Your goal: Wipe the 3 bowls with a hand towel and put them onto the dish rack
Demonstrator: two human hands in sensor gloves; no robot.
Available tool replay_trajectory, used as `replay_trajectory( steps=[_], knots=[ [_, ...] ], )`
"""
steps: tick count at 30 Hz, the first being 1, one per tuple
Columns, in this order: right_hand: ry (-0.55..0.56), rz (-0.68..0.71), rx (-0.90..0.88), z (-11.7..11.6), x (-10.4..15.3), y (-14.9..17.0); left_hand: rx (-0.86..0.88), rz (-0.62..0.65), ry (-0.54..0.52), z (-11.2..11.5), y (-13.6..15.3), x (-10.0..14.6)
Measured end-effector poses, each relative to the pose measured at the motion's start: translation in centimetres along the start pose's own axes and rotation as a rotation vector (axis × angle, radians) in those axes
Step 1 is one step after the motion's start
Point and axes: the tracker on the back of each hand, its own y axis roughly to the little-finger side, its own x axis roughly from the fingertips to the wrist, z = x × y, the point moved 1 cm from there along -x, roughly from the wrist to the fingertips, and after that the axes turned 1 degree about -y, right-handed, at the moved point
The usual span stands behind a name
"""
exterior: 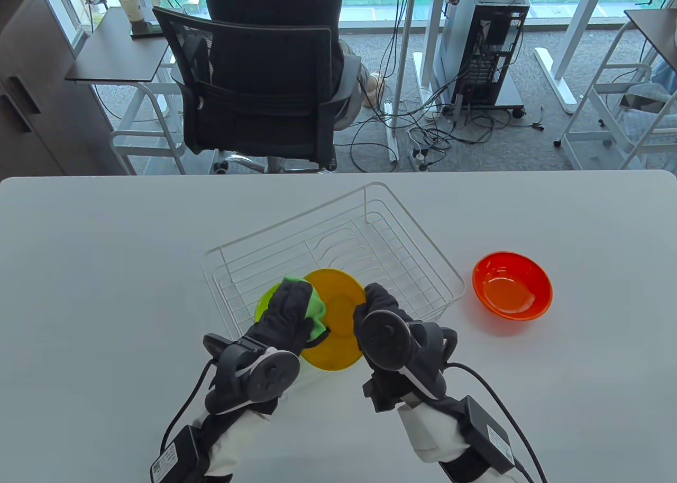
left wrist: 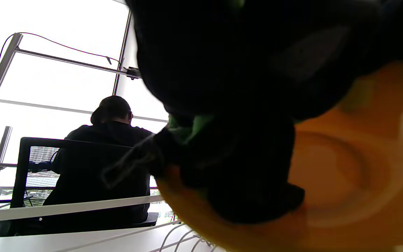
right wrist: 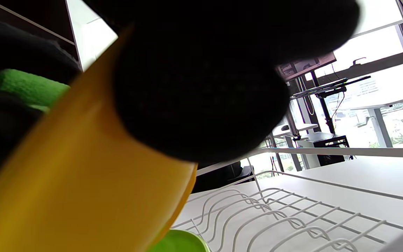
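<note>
Three bowls: the yellow bowl (exterior: 334, 319) at frame center, right hand (exterior: 389, 324) grip clamped on its rim, left hand (exterior: 283, 319) pressing one green towel (exterior: 316, 306) against it; green bowl (exterior: 263, 303) inside the dish rack (exterior: 418, 229); red bowl (exterior: 512, 286) on the bench (exterior: 106, 271), right.

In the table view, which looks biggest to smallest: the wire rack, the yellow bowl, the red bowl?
1. Wire rack, clearly the biggest.
2. Yellow bowl and red bowl look about the same; the yellow one is held up closer to the camera, so no ranking.

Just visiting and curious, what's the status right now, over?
Right hand grips yellow bowl over dish rack. Left hand presses green towel on it. Green bowl racked, orange bowl waiting. Nothing blocking.
</note>
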Motion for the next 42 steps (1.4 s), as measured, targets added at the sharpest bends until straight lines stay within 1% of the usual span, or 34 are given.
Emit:
replay_trajectory(
  steps=[4,8,10,12,14,16,18,19,21,23,25,30,33,35,38,42],
  knots=[
    [-0.012,0.033,-0.033,-0.4,0.5,-0.9,0.008,0.012,0.05,0.6,-0.8,-0.1],
    [-0.01,0.061,-0.068,-1.0,0.9,-1.4,0.039,0.04,0.042,0.8,-1.8,0.0],
    [-0.001,0.072,-0.066,-1.2,0.9,-1.5,0.097,0.034,0.032,0.6,-1.9,0.1],
    [0.009,0.077,-0.084,-1.1,0.8,-1.2,0.215,0.034,0.025,0.5,-1.9,0.2],
    [0.016,0.062,-0.153,-0.9,0.6,-0.7,0.347,0.023,0.011,0.5,-1.8,0.3],
    [0.035,0.052,-0.203,-0.6,0.4,-0.1,0.399,0.028,0.016,0.5,-1.7,0.3],
    [0.065,0.057,-0.205,-0.2,0.2,0.3,0.414,0.038,0.036,0.5,-1.6,0.3],
    [0.077,0.056,-0.199,0.0,0.2,0.5,0.416,0.053,0.063,0.6,-1.7,0.3],
    [0.092,0.058,-0.182,0.2,0.1,0.8,0.369,0.073,0.09,0.6,-2.1,0.3],
    [0.113,0.061,-0.174,0.5,0.0,1.0,0.253,0.093,0.094,0.5,-2.6,0.4],
    [0.116,0.062,-0.176,0.9,0.0,1.0,0.076,0.121,0.118,0.4,-3.2,0.5],
    [0.095,0.08,-0.156,0.3,0.4,0.3,-0.079,0.084,0.144,0.7,-3.2,0.5],
    [0.072,0.093,-0.148,-0.3,0.7,-0.3,-0.202,0.061,0.128,0.9,-2.5,0.4],
    [0.057,0.099,-0.147,-0.7,0.8,-0.7,-0.212,0.046,0.114,0.8,-2.1,0.4],
    [0.041,0.098,-0.147,-1.2,1.1,-1.0,-0.18,0.02,0.082,0.6,-1.7,0.5],
    [0.004,0.084,-0.208,-1.8,1.2,-1.2,-0.141,0.01,-0.019,-0.4,-1.3,0.6]
  ],
)
